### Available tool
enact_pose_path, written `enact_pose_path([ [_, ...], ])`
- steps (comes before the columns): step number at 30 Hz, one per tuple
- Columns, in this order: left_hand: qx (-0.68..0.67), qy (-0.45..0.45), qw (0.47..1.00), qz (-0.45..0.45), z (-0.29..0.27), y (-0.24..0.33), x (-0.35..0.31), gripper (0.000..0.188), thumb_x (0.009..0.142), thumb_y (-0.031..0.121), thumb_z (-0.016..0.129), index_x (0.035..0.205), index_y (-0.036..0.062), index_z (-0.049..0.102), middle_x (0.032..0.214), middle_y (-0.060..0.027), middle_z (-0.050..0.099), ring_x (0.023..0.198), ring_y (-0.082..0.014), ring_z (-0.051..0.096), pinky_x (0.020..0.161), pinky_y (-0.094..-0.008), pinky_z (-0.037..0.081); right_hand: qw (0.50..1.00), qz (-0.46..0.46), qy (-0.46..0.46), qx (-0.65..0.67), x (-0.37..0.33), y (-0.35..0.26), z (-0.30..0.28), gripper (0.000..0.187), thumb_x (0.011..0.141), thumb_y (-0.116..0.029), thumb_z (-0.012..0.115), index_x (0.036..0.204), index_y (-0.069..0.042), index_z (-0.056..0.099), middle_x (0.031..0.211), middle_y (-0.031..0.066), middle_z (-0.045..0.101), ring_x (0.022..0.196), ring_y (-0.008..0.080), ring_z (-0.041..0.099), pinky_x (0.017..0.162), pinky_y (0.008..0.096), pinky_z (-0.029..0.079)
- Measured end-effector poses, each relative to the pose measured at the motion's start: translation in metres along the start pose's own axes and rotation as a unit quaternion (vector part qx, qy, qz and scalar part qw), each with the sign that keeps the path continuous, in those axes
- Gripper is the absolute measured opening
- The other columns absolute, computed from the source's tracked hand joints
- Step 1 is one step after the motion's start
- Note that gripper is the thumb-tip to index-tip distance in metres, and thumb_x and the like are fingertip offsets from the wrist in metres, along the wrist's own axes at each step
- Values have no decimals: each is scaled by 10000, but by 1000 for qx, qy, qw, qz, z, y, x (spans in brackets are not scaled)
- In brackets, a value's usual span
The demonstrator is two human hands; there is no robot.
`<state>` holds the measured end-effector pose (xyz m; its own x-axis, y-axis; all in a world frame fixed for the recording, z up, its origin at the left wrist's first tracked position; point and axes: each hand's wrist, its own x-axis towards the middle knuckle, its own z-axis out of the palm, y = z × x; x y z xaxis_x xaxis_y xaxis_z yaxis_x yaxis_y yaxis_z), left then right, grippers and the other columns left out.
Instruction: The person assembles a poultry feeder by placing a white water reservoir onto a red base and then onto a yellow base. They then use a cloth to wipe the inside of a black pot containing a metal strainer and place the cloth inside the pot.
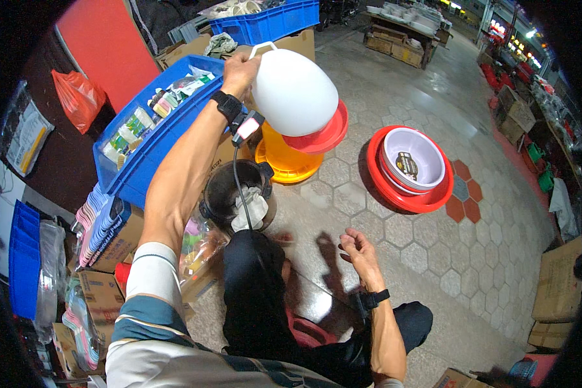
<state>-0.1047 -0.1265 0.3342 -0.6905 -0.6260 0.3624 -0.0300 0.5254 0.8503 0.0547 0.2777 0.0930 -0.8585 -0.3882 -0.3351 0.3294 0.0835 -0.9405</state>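
My left hand [241,71] is closed on the handle of a poultry drinker [294,94], a white dome with a red tray [326,132] at its base. I hold it tilted, above an orange tray [297,165] on the floor. My right hand [362,255] is out over the floor in front of my right knee, its fingers loosely curled and apart, with nothing in it. Beyond it sits a stack of basins [410,161], white inside red, a dark label in the top one. A dark bucket [223,194] with crumpled white material stands by my left knee.
A long blue crate [168,136] full of small packaged goods lies along my left. Cardboard boxes [103,297] and bagged goods crowd below it. Another blue crate [265,27] stands farther off. Boxes [559,281] line the right side. Hexagonal tiles [414,252] cover the floor.
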Motion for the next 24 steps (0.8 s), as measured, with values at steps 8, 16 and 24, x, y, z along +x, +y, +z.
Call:
enact_pose_path([
  [8, -24, -68, 996, 58, -18, 12, -28, 350, 992, 364, 640, 1122, 39, 655, 881, -69, 665, 803, -163, 662, 699, -362, 603, 999, 21, -2, 33, 29, 15, 4, 572, 993, -339, 645, 1429, -3, 489, 1283, 125, 636, 1140, 242, 628, 949, 392, 526],
  [16, -48, -153, 984, 81, 12, 19, -65, 306, 950, 304, 704, 957, -2, 713, 816, -71, 661, 710, -134, 582, 621, -313, 498, 991, 8, 76, 113, 21, -4, -4, 838, 952, -445, 682, 1547, -7, 285, 1438, 166, 486, 1197, 305, 596, 946, 439, 545],
  [24, -36, -259, 956, 136, 43, 41, -113, 360, 964, 311, 656, 1060, -35, 688, 928, -150, 700, 827, -202, 676, 708, -342, 554, 972, -9, 59, 225, 18, -2, -17, 727, 976, -624, 556, 1433, -74, 429, 1277, 78, 592, 1107, 226, 630, 909, 429, 561],
])
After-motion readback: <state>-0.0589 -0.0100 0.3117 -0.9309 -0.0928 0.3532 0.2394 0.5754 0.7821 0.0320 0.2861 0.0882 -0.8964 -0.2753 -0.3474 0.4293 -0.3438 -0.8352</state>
